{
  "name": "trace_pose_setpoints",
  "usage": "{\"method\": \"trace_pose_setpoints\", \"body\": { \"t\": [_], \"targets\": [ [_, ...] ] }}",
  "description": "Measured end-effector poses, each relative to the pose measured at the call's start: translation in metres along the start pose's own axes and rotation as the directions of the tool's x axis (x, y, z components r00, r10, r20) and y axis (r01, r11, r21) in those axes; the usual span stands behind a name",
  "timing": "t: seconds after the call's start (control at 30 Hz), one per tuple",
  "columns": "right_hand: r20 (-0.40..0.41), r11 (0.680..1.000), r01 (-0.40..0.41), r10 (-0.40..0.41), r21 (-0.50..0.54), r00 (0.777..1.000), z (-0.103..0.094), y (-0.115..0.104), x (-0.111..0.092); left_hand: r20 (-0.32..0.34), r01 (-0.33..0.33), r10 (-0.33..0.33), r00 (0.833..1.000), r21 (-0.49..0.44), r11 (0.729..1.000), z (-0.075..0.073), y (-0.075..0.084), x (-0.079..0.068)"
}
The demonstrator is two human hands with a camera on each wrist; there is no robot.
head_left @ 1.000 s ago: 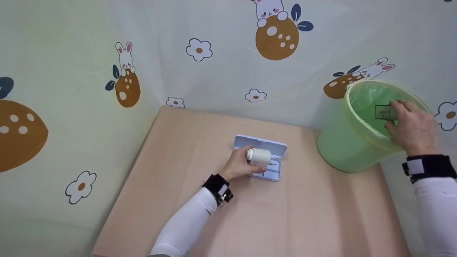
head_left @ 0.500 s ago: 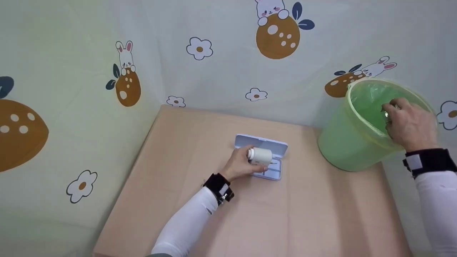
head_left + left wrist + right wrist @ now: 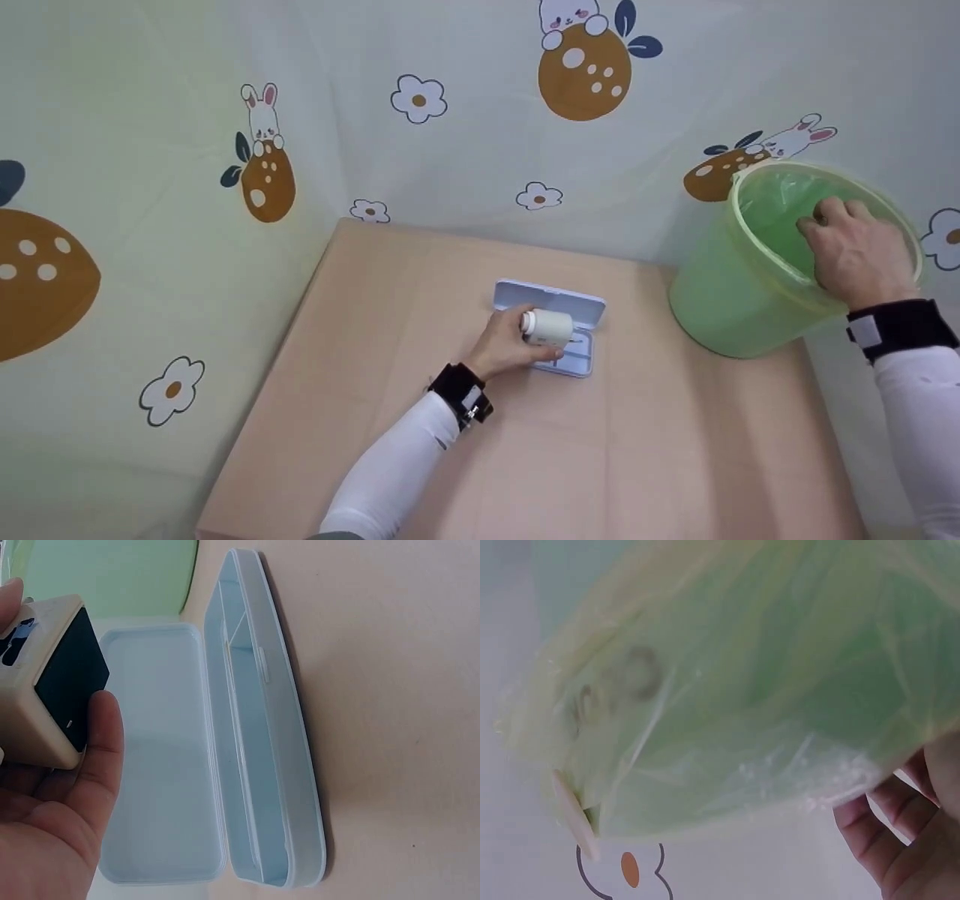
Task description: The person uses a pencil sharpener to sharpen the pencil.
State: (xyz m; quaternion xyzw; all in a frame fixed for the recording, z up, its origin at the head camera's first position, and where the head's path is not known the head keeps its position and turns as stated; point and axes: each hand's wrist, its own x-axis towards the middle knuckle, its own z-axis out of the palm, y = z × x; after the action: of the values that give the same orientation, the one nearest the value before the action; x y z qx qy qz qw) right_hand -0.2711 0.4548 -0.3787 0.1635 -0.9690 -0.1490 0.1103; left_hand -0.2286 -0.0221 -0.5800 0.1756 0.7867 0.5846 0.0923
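My left hand [image 3: 501,349] holds a small white pill bottle [image 3: 551,328] sideways, its white cap toward the palm side. In the left wrist view the bottle [image 3: 22,716] looks square-bodied with a dark base. Below and beyond it lies a light-blue pill case [image 3: 576,364], lid [image 3: 157,757] raised and compartments [image 3: 262,727] showing. My right hand [image 3: 859,255] is over the mouth of a green bin [image 3: 720,307], fingers loosely bent. The right wrist view shows these fingers [image 3: 874,832] beside the bin's thin liner [image 3: 780,720], with nothing visible between them; the thumb is hidden.
A peach-coloured cloth covers the table [image 3: 420,300]. Behind it and at both sides hangs a pale curtain [image 3: 465,157] printed with rabbits and flowers. The bin stands at the table's back right, its rim [image 3: 761,251] rising high.
A small see-through rectangular piece in my right fingers is no longer visible; that hand has shifted slightly upward and left over the bin. My left hand stays put with the pill bottle.
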Motion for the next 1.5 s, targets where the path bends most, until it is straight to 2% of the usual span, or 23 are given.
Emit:
{"method": "trace_pose_setpoints", "body": {
  "t": [0.27,0.6,0.7,0.83,0.97,1.07,1.13,1.27,1.4,1.5],
  "targets": [
    [-0.021,1.0,0.018,-0.018,-0.002,1.0,0.002,-0.003,0.001,-0.004,-0.014,0.014,1.0,0.016,1.0,0.0,0.0,-0.001],
    [0.008,1.0,0.012,-0.012,-0.011,1.0,-0.002,-0.003,0.002,0.0,0.011,-0.011,1.0,0.0,1.0,0.001,0.003,0.002],
    [-0.016,1.0,-0.014,0.014,0.004,1.0,-0.001,-0.003,0.001,0.0,0.007,-0.007,1.0,-0.004,1.0,0.001,0.003,0.002],
    [-0.105,0.996,-0.084,0.086,0.021,0.991,0.001,-0.007,-0.004,0.0,-0.002,0.002,1.0,-0.005,1.0,0.0,0.004,0.002],
    [-0.257,0.992,-0.126,0.129,0.028,0.958,0.006,-0.012,-0.011,-0.012,-0.001,0.001,1.0,-0.017,1.0,0.0,0.007,0.0],
    [-0.367,0.989,-0.136,0.15,0.066,0.918,0.008,-0.015,-0.013,-0.033,-0.008,0.007,0.999,-0.037,0.999,0.001,0.01,0.001],
    [-0.409,0.982,-0.152,0.186,0.114,0.893,0.009,-0.017,-0.014,-0.048,-0.02,0.018,0.999,-0.04,0.999,0.001,0.012,0.002],
    [-0.407,0.941,-0.231,0.318,0.249,0.856,0.009,-0.022,-0.017,-0.079,-0.061,0.059,0.995,-0.02,0.998,0.002,0.016,0.004],
    [-0.34,0.861,-0.324,0.462,0.392,0.819,0.007,-0.029,-0.021,-0.091,-0.078,0.077,0.993,-0.015,0.997,0.003,0.019,0.004],
    [-0.325,0.807,-0.359,0.535,0.469,0.78,0.004,-0.036,-0.022,-0.093,-0.074,0.072,0.993,-0.025,0.997,0.002,0.019,0.003]
  ]
}}
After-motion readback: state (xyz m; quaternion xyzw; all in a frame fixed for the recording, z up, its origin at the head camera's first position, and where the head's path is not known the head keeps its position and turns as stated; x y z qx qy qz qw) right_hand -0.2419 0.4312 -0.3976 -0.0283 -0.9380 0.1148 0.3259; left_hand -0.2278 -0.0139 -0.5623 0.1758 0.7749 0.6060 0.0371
